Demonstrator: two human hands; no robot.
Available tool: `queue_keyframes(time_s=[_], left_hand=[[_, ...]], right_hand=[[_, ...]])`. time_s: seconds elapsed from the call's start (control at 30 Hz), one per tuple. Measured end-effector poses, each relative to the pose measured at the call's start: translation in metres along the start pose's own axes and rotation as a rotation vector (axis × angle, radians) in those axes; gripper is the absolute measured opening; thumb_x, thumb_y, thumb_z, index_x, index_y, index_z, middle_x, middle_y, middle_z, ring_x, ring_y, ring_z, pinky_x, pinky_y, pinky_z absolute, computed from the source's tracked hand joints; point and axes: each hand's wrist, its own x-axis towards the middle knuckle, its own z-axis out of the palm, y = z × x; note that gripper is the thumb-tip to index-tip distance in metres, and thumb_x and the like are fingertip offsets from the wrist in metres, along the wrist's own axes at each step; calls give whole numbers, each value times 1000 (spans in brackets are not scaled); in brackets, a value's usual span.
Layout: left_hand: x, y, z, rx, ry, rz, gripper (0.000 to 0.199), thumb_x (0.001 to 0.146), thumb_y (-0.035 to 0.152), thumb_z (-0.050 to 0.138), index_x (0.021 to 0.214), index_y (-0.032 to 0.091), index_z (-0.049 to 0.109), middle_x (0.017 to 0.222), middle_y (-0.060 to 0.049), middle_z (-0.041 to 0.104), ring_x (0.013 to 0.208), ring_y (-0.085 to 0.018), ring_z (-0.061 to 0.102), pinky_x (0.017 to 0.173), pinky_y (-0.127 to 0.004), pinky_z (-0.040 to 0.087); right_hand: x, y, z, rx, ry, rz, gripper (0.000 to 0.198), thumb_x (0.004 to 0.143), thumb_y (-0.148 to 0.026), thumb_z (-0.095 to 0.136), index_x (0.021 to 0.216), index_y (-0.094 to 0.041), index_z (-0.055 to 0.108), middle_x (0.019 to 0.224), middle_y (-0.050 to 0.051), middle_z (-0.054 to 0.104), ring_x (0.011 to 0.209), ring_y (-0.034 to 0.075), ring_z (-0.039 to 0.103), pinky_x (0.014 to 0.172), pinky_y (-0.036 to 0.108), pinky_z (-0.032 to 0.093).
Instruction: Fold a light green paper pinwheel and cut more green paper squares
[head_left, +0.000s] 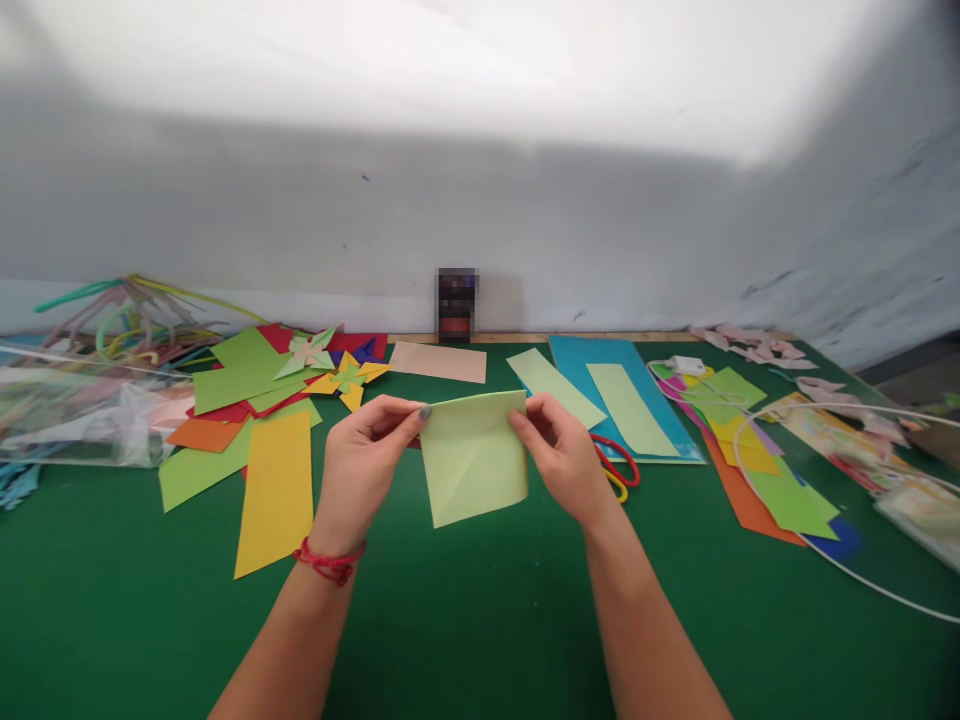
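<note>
Centre of the frame, the pale green, squarish paper sheet point(478, 465) hangs before us, gripped near its upper left corner by the bare left hand point(371, 450) and near its upper right by the bare right hand point(559, 450). That two-cornered pinch probably serves to hold the top edge taut! Off to the left, the yellow rectangular paper sheet point(274, 490) lies on the dark green tabletop point(457, 620), presumably out of the hands' way.

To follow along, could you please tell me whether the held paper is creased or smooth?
Creased: a faint diagonal line shows on the paper.
</note>
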Motion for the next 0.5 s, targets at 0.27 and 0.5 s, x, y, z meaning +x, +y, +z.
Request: queue_keyframes(time_s=[0.27, 0.5], left_hand=[[1, -2, 0, -62, 48, 12, 14, 69, 30, 67, 77, 19, 66, 69, 0, 64, 65, -12, 59, 60, -22, 52], [2, -3, 3, -64, 113, 28, 14, 68, 31, 68, 75, 18, 67, 66, 0, 65, 62, -12, 60, 57, -23, 52]], right_hand=[[-2, 5, 6, -55, -15, 10, 28, 87, -39, 44, 66, -19, 41, 55, -5, 30, 50, 8, 29, 44, 22, 24], [1, 10, 0, 72, -62, 75, 20, 82, -39, 52, 80, -19, 53, 65, -2, 52, 58, 11, 46, 49, 21, 34]])
